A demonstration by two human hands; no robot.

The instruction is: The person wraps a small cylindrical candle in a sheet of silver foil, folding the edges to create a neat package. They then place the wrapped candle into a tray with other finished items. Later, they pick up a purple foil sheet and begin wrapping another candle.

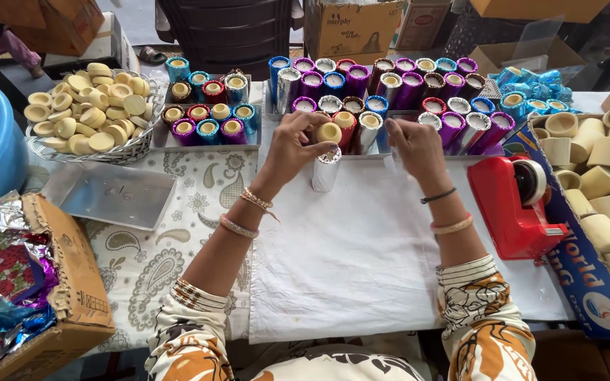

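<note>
Head view looks down on two forearms stretched forward over a white cloth (pixel 347 261), palms turned away so that only the backs of the hands show. Left hand (pixel 298 144) is bent at the wrist and curled around a small cream cup (pixel 330 132), which sits pinched between thumb and fingertips, its round top facing the camera. Just below that hand, a silver foil-wrapped tube (pixel 325 169) stands upright on the cloth; whether the fingers touch it cannot be told. Right hand (pixel 414 144) hovers near the left one, fingers drawn together and pointing down toward the cloth; something thin and clear may hang from the fingertips, but it is too faint to be sure, so how it grips cannot be told. Bangles ring both wrists.

Beyond the hands, a tray of foil-wrapped tubes (pixel 404 88) in purple, blue, red and silver stands in rows. A red tape dispenser (pixel 517 208) rests to the right, beside a box of plain cream cups (pixel 601 176). A wire basket of cream lids (pixel 90 106) sits far left.
</note>
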